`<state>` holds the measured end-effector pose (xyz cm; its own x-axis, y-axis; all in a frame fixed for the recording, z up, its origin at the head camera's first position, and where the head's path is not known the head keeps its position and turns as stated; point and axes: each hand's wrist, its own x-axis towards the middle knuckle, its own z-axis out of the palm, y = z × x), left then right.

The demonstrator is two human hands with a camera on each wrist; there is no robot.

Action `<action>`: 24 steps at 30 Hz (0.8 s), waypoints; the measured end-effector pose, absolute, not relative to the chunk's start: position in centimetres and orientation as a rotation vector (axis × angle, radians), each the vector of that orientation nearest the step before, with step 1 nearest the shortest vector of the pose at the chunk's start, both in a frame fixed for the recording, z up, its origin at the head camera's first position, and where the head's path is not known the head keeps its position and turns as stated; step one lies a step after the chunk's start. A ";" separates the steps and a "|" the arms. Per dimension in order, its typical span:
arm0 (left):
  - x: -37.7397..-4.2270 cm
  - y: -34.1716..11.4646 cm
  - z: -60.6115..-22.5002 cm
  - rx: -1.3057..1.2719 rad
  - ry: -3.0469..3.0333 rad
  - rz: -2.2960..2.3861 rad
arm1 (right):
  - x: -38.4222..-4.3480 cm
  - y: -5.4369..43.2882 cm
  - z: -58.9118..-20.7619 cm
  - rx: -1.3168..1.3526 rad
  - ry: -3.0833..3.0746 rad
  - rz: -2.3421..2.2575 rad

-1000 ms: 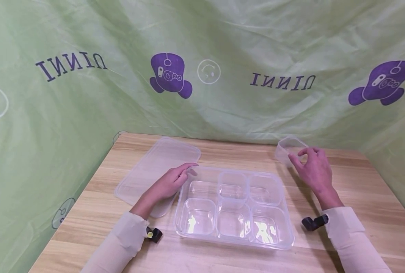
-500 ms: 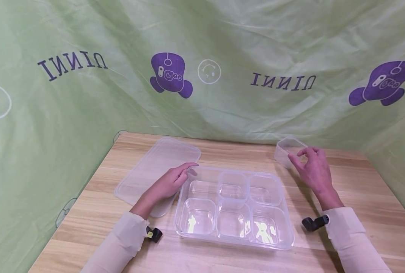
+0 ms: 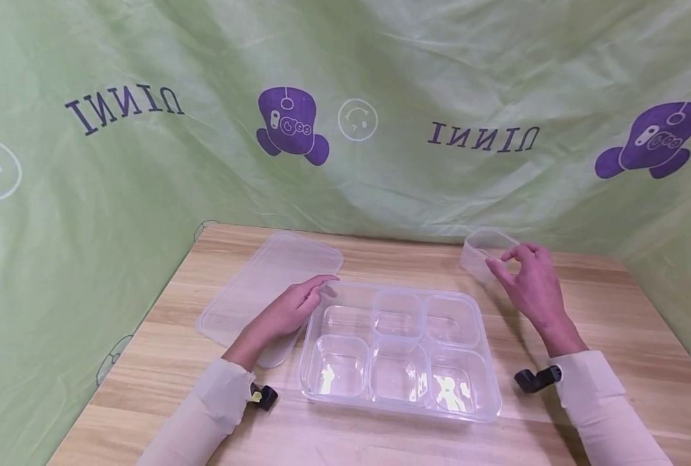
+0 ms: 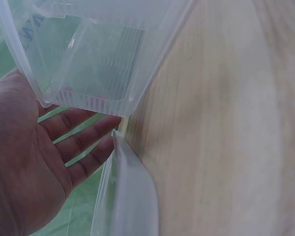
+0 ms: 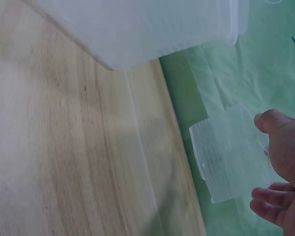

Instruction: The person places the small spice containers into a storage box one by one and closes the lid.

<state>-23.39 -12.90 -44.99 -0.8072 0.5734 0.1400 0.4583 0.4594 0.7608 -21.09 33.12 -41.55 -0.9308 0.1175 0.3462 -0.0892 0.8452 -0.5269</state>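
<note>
A large clear plastic storage box stands on the table, with several small square clear bins inside it. My left hand holds its back left corner at the rim. In the left wrist view, the fingers spread along the outside of the box wall, and the thumb is mostly hidden. My right hand pinches a loose small clear bin by its near right wall between thumb and fingers, to the right behind the box. In the right wrist view, that bin shows tilted against the green cloth.
A flat translucent lid lies left of the box, partly under the left forearm. The wooden table meets a green printed cloth at the back and sides. Small black wrist cameras stick out at both cuffs.
My right hand has shifted slightly left with the small bin, which now sits a bit further left and turned a little. The left hand and the large box keep their place.
</note>
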 end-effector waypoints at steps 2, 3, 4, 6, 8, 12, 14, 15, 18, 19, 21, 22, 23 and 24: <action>-23.4 -12.9 -45.0 0.913 2.568 1.271 | -21.0 32.8 -41.2 -0.008 -2.645 0.785; -23.4 -12.9 -45.0 0.914 2.568 1.272 | -21.0 32.7 -41.1 -0.005 -2.640 0.789; -23.4 -12.9 -44.9 0.916 2.569 1.270 | -21.0 32.5 -40.9 -0.001 -2.634 0.790; -23.5 -12.9 -44.9 0.918 2.571 1.269 | -20.9 32.1 -40.6 0.000 -2.625 0.797; -23.5 -12.9 -44.9 0.921 2.567 1.273 | -20.8 31.7 -40.2 0.008 -2.617 0.800; -23.5 -13.0 -44.9 0.922 2.559 1.283 | -20.6 30.9 -39.3 0.031 -2.608 0.796; -23.5 -13.0 -44.9 0.922 2.558 1.286 | -20.4 30.4 -38.9 0.042 -2.606 0.789; -23.5 -13.0 -44.9 0.922 2.558 1.285 | -20.3 30.2 -38.7 0.049 -2.604 0.787; -23.5 -13.0 -45.0 0.922 2.561 1.283 | -19.9 29.5 -38.1 0.069 -2.592 0.783; -23.4 -13.0 -45.0 0.922 2.561 1.284 | -19.8 29.3 -37.9 0.076 -2.592 0.785; -23.4 -13.0 -45.0 0.921 2.562 1.284 | -19.6 28.9 -37.6 0.090 -2.589 0.790; -23.4 -13.0 -45.0 0.920 2.563 1.282 | -19.4 28.6 -37.4 0.094 -2.587 0.793; -23.4 -13.0 -45.0 0.921 2.564 1.280 | -19.3 28.4 -37.3 0.100 -2.587 0.798; -23.4 -13.0 -45.0 0.921 2.565 1.277 | -19.2 28.3 -37.1 0.105 -2.586 0.802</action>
